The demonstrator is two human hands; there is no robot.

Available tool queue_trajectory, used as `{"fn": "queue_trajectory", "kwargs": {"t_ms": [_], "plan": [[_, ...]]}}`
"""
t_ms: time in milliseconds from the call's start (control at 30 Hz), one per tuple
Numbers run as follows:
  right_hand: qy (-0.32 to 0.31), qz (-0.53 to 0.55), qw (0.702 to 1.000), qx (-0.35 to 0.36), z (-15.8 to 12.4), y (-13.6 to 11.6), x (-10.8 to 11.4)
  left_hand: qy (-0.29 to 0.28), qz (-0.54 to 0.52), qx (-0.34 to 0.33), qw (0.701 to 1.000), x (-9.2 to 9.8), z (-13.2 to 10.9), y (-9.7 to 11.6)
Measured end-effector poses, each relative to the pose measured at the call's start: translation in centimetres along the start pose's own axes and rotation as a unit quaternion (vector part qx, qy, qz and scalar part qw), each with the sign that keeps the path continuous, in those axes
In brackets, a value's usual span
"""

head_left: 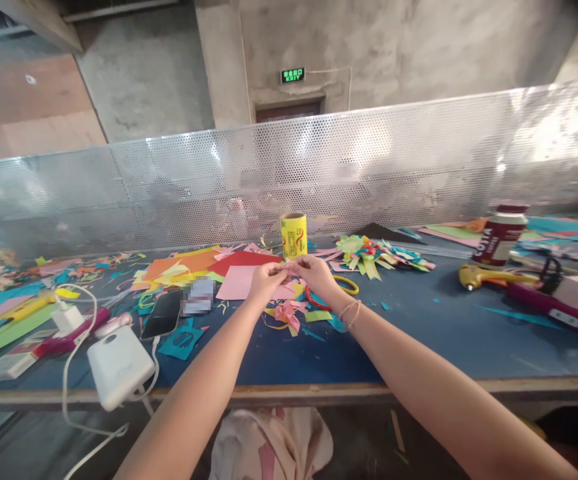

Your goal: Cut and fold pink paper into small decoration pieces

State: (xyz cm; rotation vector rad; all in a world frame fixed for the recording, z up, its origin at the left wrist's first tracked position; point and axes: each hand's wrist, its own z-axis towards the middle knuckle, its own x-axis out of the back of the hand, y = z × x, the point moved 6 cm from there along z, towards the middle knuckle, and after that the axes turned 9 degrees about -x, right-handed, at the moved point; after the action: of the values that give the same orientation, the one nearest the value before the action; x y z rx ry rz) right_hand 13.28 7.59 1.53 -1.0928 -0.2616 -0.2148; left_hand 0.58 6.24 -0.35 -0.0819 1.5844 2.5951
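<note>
My left hand and my right hand meet over the middle of the table, fingers pinched together. Between their fingertips is a small pink piece of paper, mostly hidden by the fingers. Just behind them stands an upright yellow cardboard tube. A flat pink sheet lies beside my left hand. Below the hands sits a bunch of folded pink paper strips. A yellow ring rests close to my right wrist, with a red ring partly hidden by it.
On the left lie a phone, a white power bank with cables, and a yellow glue gun. A heap of paper strips, a Costa bottle and another yellow glue gun are on the right. A perforated metal screen borders the back.
</note>
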Motion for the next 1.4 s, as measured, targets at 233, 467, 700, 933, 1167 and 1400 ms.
{"fn": "queue_trajectory", "kwargs": {"t_ms": [233,467,700,933,1167,1400], "plan": [[-0.013,0.007,1.000,0.016,0.3,0.4,0.1,-0.032,0.010,0.012,0.999,-0.3,0.0,-0.4],[-0.050,0.033,0.998,0.009,-0.1,0.0,-0.4,-0.046,0.071,-0.025,0.996,-0.3,-0.1,1.1],[-0.050,0.019,0.999,0.005,0.0,0.1,-0.3,-0.027,0.043,0.002,0.999,0.0,0.1,0.0],[-0.070,0.148,0.984,-0.065,-0.5,0.5,-1.2,-0.016,0.042,-0.015,0.999,0.1,0.1,0.2],[-0.121,0.246,0.950,-0.146,-0.4,1.2,-1.9,-0.017,0.049,-0.024,0.998,0.6,0.3,-0.1],[-0.104,0.224,0.957,-0.149,-0.2,1.5,-1.4,0.055,-0.026,0.000,0.998,1.6,0.6,-0.8]]}}
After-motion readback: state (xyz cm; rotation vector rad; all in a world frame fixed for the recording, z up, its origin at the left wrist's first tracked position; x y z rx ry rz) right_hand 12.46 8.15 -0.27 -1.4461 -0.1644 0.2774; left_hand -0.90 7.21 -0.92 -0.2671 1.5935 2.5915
